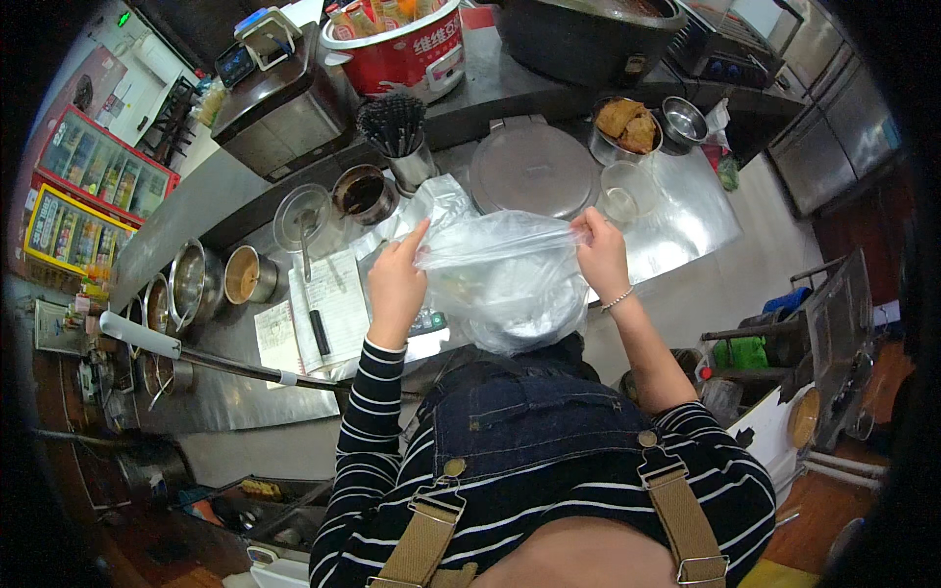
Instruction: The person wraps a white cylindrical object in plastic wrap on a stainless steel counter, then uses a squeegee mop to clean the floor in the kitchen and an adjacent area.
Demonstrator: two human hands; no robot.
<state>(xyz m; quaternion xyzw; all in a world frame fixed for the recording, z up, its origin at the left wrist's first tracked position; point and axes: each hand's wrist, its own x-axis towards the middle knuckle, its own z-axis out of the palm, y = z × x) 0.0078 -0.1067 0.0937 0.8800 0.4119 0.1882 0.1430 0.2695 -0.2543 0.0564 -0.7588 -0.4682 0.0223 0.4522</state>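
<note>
A clear plastic bag (507,253) is stretched between my two hands, its mouth pulled taut and its lower part bulging towards my apron. My left hand (397,283) grips one side of the mouth, the index finger pointing away from me. On the other side my right hand (604,253) pinches the edge between thumb and fingers. Something pale and rounded shows through the film, too blurred to name. Beyond the bag lies a round grey lid (535,167), and a clear plastic tub (628,192) stands past my right hand. Crumpled white plastic bags (441,200) lie past my left hand.
Left of me are a notebook (338,294) with a black marker (319,332), a steel pot of dark sauce (364,195) and several metal bowls (195,283). Farther back stand a steel cup of black straws (412,169), a red cooker (397,55) and a bowl of brown food (625,128).
</note>
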